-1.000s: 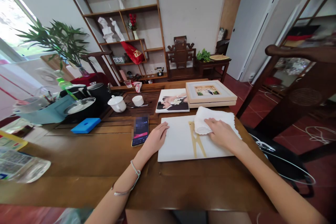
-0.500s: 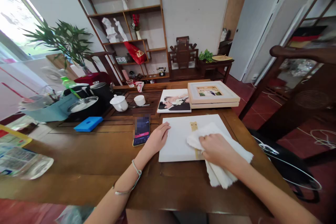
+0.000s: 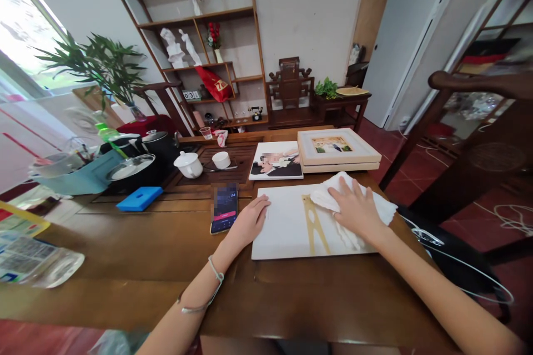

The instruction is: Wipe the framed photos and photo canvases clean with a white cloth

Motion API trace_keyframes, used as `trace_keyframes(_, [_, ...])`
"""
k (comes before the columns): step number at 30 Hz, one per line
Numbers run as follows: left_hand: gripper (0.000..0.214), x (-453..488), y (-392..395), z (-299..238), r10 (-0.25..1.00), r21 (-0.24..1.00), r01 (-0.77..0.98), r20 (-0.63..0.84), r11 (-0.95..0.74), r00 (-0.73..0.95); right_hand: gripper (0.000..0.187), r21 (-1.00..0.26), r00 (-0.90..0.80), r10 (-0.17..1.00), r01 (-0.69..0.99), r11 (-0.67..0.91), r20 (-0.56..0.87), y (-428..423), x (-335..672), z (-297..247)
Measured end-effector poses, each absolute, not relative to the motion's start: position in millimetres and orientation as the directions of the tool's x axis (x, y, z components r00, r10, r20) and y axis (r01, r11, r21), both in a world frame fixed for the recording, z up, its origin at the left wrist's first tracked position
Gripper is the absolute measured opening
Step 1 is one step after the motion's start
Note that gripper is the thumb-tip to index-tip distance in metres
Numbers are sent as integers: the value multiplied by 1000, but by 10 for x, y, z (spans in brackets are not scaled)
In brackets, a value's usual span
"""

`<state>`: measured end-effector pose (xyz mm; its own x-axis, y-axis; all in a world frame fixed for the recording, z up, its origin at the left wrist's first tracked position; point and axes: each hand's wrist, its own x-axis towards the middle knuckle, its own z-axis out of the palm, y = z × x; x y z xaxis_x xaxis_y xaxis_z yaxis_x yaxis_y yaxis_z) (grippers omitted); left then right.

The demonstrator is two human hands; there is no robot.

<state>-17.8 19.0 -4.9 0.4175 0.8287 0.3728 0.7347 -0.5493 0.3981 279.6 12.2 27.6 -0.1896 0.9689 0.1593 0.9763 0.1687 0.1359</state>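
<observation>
A white board [image 3: 287, 224] with a gold stand on its back lies flat on the wooden table [image 3: 137, 258]. My left hand [image 3: 249, 221] rests on its left edge, fingers curled over the rim, holding it still. My right hand [image 3: 353, 208] presses flat on a folded white cloth [image 3: 377, 212] on the board's far right part. A phone [image 3: 225, 208] with a lit screen lies just left of my left hand.
Behind the board lie a photo print [image 3: 277, 161] and stacked picture frames [image 3: 337, 150]. A tea tray with white cups [image 3: 189, 165], a black kettle [image 3: 160, 144] and a blue box [image 3: 139, 198] stand to the left. A dark wooden chair [image 3: 478, 144] stands at the right.
My right hand has slid the cloth from the board's near edge back up to its far right corner. The left hand has stayed on the board's left edge.
</observation>
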Motion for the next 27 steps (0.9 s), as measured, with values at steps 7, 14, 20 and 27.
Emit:
trace_keyframes(7, [30,-180,191,-46,833,379,750,357,-543,423,75,17,-361,925,931,365,-121,-83,2738,397])
trace_keyframes(14, [30,-188,204,-75,828,378,746,369,-548,422,76,-95,-464,886,881,464,26,201,3071,316])
trace_keyframes(20, [30,-184,197,-66,829,382,744,366,-548,422,66,108,-339,940,934,339,-16,-28,2750,354])
trace_keyframes(27, [29,-175,190,-67,836,375,756,358,-536,415,60,274,-365,913,873,403,-180,-878,2373,532])
